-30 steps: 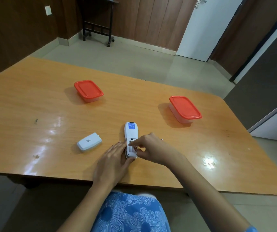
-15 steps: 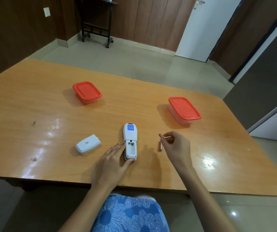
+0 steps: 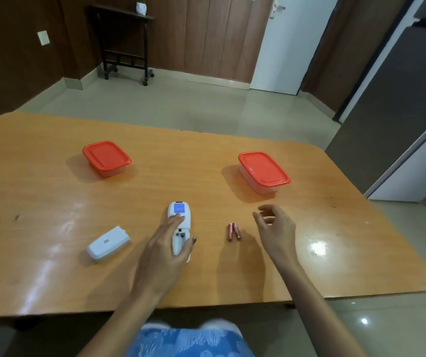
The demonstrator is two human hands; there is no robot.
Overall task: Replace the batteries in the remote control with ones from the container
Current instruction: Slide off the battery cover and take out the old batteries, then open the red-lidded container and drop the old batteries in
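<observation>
The white remote control (image 3: 180, 215) lies face down on the wooden table (image 3: 52, 202), its battery compartment uncovered and empty. My left hand (image 3: 166, 243) rests on it, fingers along its left side and thumb on its right. Two pink batteries (image 3: 233, 231) lie side by side on the table to the right of the remote. My right hand (image 3: 275, 228) hovers just right of them, fingers apart, holding nothing. The white battery cover (image 3: 108, 244) lies to the left of the remote. Two clear containers with red lids stand farther back, one on the left (image 3: 106, 158) and one on the right (image 3: 263, 172), both closed.
The table's near edge runs just in front of my body, and its right edge lies beyond the right container. A grey and white cabinet (image 3: 400, 124) stands to the right of the table. A dark side table (image 3: 124, 45) stands against the far wall.
My right hand pulled two batteries out of the remote, carried them right and laid them on the table, then let go. My left hand slid farther up the remote.
</observation>
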